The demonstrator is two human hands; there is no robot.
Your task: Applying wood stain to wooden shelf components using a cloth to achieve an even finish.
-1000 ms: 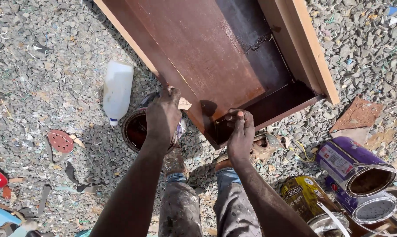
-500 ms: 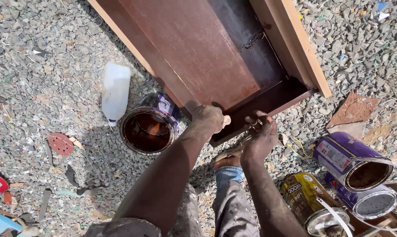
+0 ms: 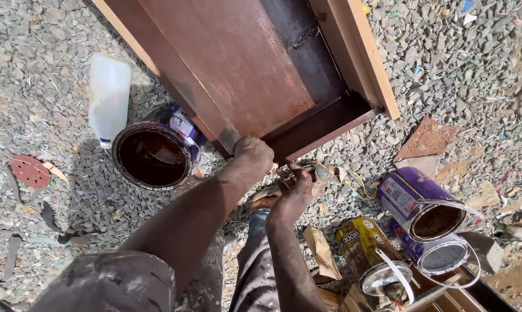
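So the left hand (image 3: 252, 155) has shifted over: a second ago it was down by the open paint can (image 3: 153, 156), now it's curled into a fist against the bottom corner of the brown-stained wooden panel (image 3: 238, 69), which lies on the gravel (image 3: 474, 69). The right hand (image 3: 293, 193) sits just below the panel's lower edge, grip closed around a dirty brownish rag (image 3: 321, 173), same as before. The can of dark stain is now fully visible just left of the panel, with a white plastic jug (image 3: 108, 98) beside it. Purple tin (image 3: 422, 202) and yellow tin (image 3: 365, 248) lie off to the right.
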